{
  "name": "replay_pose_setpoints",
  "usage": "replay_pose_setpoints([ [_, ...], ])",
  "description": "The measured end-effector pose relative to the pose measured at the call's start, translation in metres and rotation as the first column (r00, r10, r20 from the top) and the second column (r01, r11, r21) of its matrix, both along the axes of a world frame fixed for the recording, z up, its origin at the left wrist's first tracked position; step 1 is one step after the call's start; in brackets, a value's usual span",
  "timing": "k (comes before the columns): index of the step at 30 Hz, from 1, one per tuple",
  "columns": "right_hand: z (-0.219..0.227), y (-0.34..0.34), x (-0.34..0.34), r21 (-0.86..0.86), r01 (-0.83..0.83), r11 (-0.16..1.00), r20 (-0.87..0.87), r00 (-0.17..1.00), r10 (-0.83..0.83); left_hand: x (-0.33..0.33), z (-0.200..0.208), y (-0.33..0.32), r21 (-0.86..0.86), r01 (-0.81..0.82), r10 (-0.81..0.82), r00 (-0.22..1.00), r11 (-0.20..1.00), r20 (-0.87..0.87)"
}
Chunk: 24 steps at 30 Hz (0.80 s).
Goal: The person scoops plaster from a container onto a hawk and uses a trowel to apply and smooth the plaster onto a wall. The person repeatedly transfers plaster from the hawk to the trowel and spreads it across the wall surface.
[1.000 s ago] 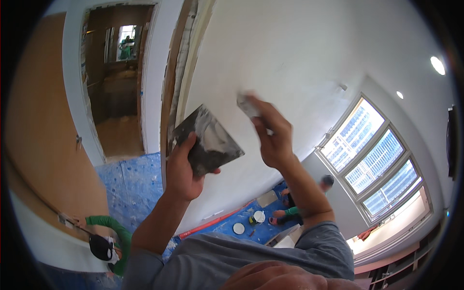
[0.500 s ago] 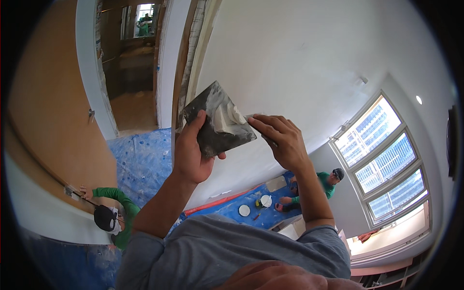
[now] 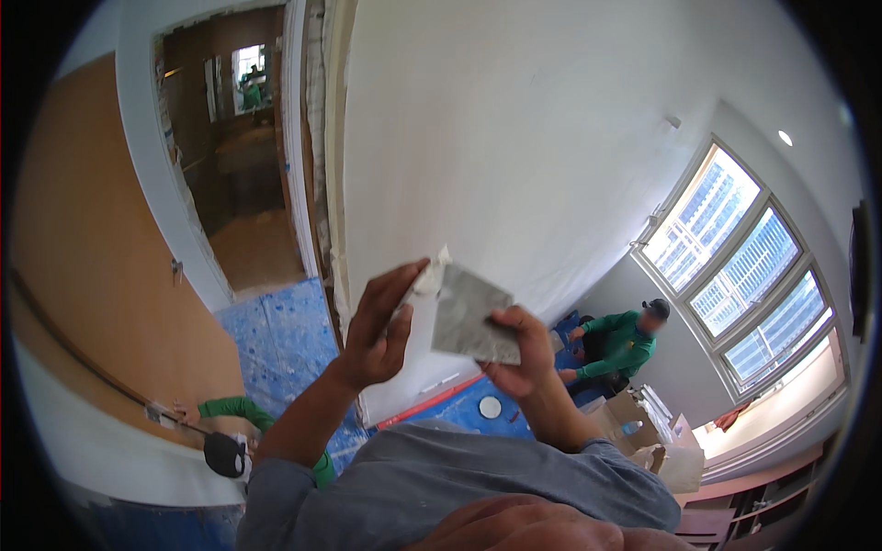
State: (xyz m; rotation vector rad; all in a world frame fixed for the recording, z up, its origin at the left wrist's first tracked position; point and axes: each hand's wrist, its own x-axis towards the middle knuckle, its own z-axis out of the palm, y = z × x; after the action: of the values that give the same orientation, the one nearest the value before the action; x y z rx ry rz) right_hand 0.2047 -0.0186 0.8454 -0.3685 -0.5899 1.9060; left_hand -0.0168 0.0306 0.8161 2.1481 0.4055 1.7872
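Note:
Both of my hands are raised in front of the white wall. In my right hand is a flat grey metal scraper, its broad face turned into view, thumb on the face and fingers behind. My left hand is closed on the dark square putty plate, now seen almost edge-on and mostly hidden by the fingers. A lump of white putty sticks out past my left fingertips, close to the scraper's left edge; whether it touches the scraper I cannot tell.
A person in green is low by the window; another person's capped head is beside the wooden door. Blue sheeting covers the floor, with a round white tub on it. Cardboard boxes stand at right.
Both hands have moved down. The left plate has turned from face-on to nearly edge-on, while the right scraper has turned its broad face into view. The person by the window has shifted.

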Motion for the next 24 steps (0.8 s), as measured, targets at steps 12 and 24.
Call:
replay_pose_setpoints([
  [12, 0.026, 0.010, 0.003, 0.068, 0.115, 0.991, 0.064, 0.991, -0.119, -0.022, -0.002, -0.005, 0.096, 0.074, -0.037, 0.938, 0.993, -0.344],
  [24, 0.064, 0.042, -0.016, 0.823, -0.272, -0.499, -0.323, 0.499, -0.804, -0.003, 0.035, -0.012, -0.330, 0.941, -0.213, 0.340, 0.083, 0.916],
])
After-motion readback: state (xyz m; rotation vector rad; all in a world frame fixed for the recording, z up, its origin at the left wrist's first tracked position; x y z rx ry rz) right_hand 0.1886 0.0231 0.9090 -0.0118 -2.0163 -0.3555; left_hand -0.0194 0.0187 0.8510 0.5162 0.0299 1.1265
